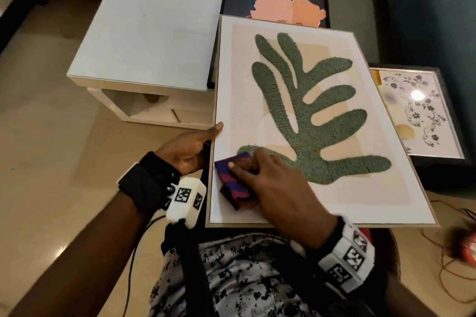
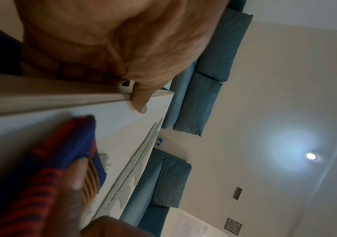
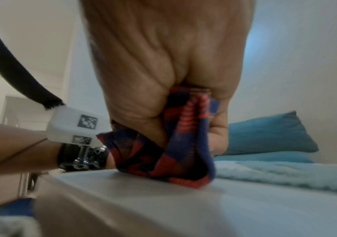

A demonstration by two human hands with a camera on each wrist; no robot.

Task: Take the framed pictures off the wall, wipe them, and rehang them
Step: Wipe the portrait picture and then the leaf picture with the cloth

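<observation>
A large framed picture (image 1: 373, 183) with a green tufted leaf shape lies flat in front of me, over my lap. My left hand (image 1: 190, 149) grips its left edge, thumb on top of the front face and fingers hidden beneath; the left wrist view shows the thumb (image 2: 141, 102) hooked over the frame's rim (image 2: 52, 96). My right hand (image 1: 273, 183) holds a folded blue-and-red cloth (image 1: 235, 185) bunched in its fingers and presses it on the picture's lower left corner. The right wrist view shows the cloth (image 3: 163, 152) squeezed under the palm against the frame (image 3: 163, 208).
A second framed picture (image 1: 275, 5) with pink and dark shapes lies beyond the leaf picture. A floral-patterned framed picture (image 1: 422, 110) lies to the right. A white side table (image 1: 149, 41) stands at the left on the tiled floor. Orange cables (image 1: 448, 265) trail at the lower right.
</observation>
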